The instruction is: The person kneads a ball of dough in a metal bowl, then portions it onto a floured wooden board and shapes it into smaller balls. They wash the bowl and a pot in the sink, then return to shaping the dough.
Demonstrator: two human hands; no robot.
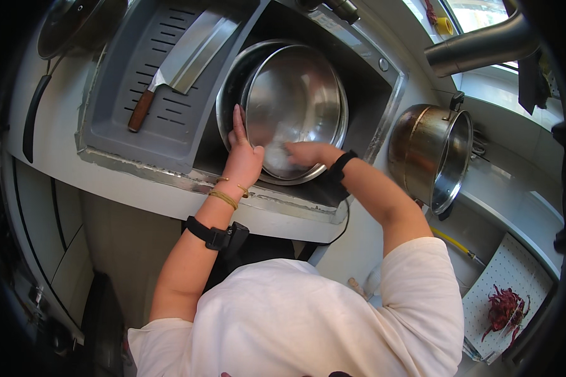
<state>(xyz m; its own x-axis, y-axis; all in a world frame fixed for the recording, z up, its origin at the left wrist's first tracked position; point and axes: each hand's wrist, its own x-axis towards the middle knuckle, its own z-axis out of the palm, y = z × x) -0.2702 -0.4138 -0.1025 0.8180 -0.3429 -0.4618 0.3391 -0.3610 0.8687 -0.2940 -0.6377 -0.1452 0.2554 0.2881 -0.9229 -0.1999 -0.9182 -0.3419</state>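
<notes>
A shiny stainless-steel basin (295,89) rests inside a larger steel basin (231,80) in the dark sink (365,94). My left hand (244,158) grips the inner basin's near-left rim, its thumb by the rim and a finger extended along the outer side. My right hand (309,153) reaches over the near-right rim, fingers down against the inside surface. Beside those fingers is a pale, blurred patch (277,153); whether it is a cloth, a scrubber or suds, I cannot tell.
Left of the sink, a cleaver (184,61) with a wooden handle lies in a grey slotted drainer tray (108,108). A black-handled pan (70,33) stands farther left. On the right a steel pot (412,151) lies tipped, near dried red chillies (503,308) on a perforated board (519,264).
</notes>
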